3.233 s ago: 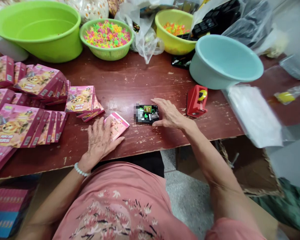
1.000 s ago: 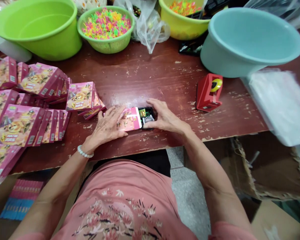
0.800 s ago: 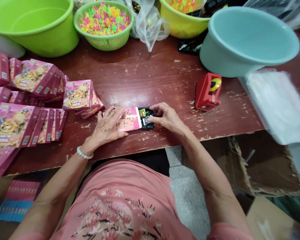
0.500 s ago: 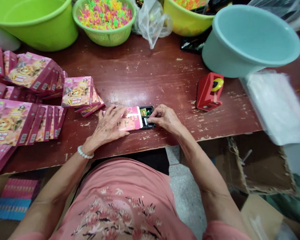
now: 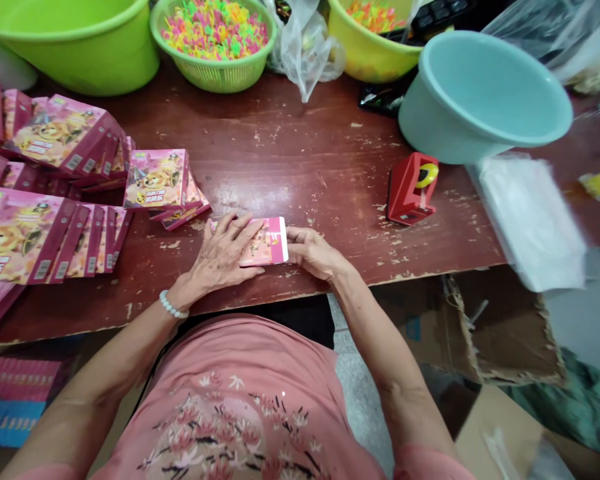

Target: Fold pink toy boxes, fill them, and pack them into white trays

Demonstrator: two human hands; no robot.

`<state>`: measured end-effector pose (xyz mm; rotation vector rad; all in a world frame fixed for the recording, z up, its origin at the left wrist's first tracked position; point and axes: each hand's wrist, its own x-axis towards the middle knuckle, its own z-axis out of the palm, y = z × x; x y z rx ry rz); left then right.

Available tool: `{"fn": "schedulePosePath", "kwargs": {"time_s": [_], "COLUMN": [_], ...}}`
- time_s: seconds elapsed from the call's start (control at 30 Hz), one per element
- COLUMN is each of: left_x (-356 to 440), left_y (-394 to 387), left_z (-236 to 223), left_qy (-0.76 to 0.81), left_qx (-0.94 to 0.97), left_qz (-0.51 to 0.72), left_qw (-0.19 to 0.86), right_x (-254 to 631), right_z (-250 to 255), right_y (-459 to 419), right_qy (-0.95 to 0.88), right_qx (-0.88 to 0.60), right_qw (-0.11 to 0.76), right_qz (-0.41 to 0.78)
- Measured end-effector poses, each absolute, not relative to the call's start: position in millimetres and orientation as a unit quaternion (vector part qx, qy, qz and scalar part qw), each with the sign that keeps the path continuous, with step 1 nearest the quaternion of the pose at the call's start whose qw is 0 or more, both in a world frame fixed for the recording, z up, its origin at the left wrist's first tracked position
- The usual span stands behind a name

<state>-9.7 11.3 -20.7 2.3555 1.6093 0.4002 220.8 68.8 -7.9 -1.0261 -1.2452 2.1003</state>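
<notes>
A small pink printed cardboard box point(image 5: 263, 243) lies on the table near its front edge. Across its left part rests my left hand point(image 5: 223, 250), fingers reaching over the far side and the thumb along the near side, holding it. At the box's right end, beside a white flap, my right hand point(image 5: 313, 252) has its fingers bent and closed against the opening. Its fingertips are partly hidden by the flap. The black tray is out of sight. Just beyond my left hand sits a short stack of pink boxes point(image 5: 156, 179).
Many pink boxes point(image 5: 23, 233) are piled at the left. Along the back stand a green tub point(image 5: 80, 57), a basket point(image 5: 220, 77) of colourful plastic pieces, a yellow basin point(image 5: 375, 63) and a blue-green tub point(image 5: 450, 123). A red tape dispenser point(image 5: 410, 190) and clear plastic bags point(image 5: 535, 220) lie right.
The black tray that stuck out of the box's right end has gone in, out of sight. My right hand has moved left to the flap. My left hand stays on the box.
</notes>
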Motion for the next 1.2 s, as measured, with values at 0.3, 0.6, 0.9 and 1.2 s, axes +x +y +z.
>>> {"fn": "schedulePosePath", "kwargs": {"time_s": [0.3, 0.6, 0.9, 1.2], "left_x": [-8.9, 0.4, -4.3, -17.3], "left_y": [-23.7, -85.5, -130.0, -104.4], "left_z": [-11.6, 1.5, -15.3, 4.7], "left_qy": [0.586, 0.498, 0.530, 0.538], "left_qx": [0.722, 0.423, 0.483, 0.532], "left_qz": [0.349, 0.515, 0.577, 0.557], "left_qw": [0.115, 0.554, 0.392, 0.344], "right_x": [217.7, 195.0, 194.5, 198.8], "right_z": [21.6, 0.7, -24.3, -5.0], "right_y": [31.5, -30.3, -75.8, -40.2], "right_qy": [-0.574, -0.564, -0.557, -0.602], "right_qx": [-0.446, -0.385, -0.393, -0.378], "right_qw": [0.427, 0.451, 0.431, 0.424], "right_qz": [0.538, 0.574, 0.591, 0.562]}}
